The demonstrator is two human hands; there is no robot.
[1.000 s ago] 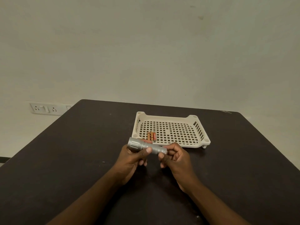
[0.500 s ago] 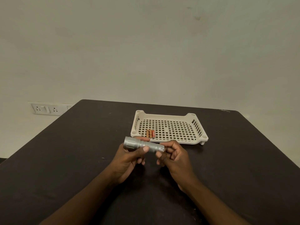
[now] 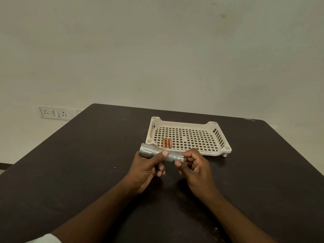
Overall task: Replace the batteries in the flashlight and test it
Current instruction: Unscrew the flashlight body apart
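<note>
A silver flashlight [image 3: 154, 152] lies level above the dark table, its wide head pointing left. My left hand [image 3: 148, 168] wraps around its middle, thumb on top. My right hand [image 3: 193, 166] pinches the tail end [image 3: 179, 157] of the flashlight between thumb and fingers. Three orange batteries [image 3: 166, 142] lie side by side in the near left corner of a cream slotted tray [image 3: 219, 135], just behind the flashlight.
The dark table [image 3: 87, 163] reaches to the pale wall behind. A white socket strip [image 3: 55, 113] is fixed on the wall at the left, below table height. The tray stands on short feet right of centre.
The flashlight and both hands stay almost in the same place. My right fingers have shifted slightly on the tail end.
</note>
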